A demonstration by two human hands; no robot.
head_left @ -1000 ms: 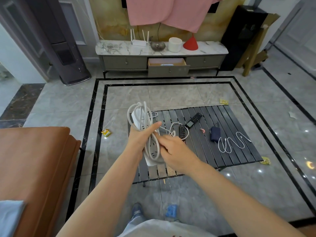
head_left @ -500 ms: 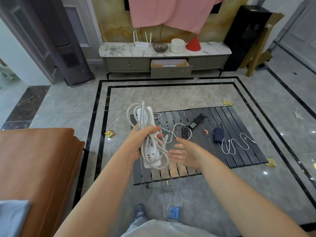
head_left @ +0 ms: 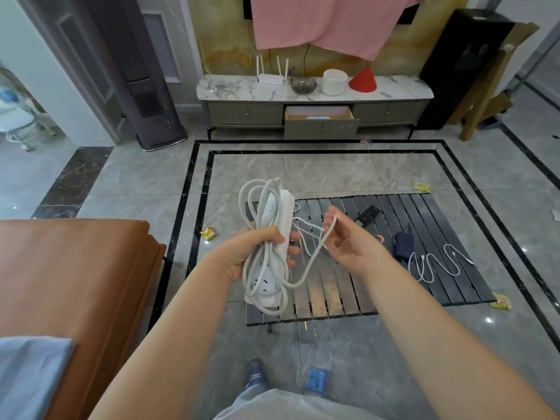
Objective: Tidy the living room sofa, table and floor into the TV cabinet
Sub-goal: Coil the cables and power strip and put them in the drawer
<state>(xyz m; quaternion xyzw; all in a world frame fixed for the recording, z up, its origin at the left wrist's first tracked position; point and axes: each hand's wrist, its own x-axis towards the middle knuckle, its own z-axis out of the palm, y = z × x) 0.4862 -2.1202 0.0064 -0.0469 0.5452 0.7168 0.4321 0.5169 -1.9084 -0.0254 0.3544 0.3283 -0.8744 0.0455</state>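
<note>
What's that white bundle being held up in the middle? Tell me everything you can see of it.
It is a white power strip, a long plastic-looking bar with sockets showing near its lower end, its own thick white cord looped loosely round it. It is held roughly upright above the near edge of the dark slatted table. The left hand grips its middle, and the right hand lifts a loose length of the cord off to one side.

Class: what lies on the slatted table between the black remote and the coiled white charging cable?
In the head view, a dark blue pouch lies between the black remote and the white charging cable.
</note>
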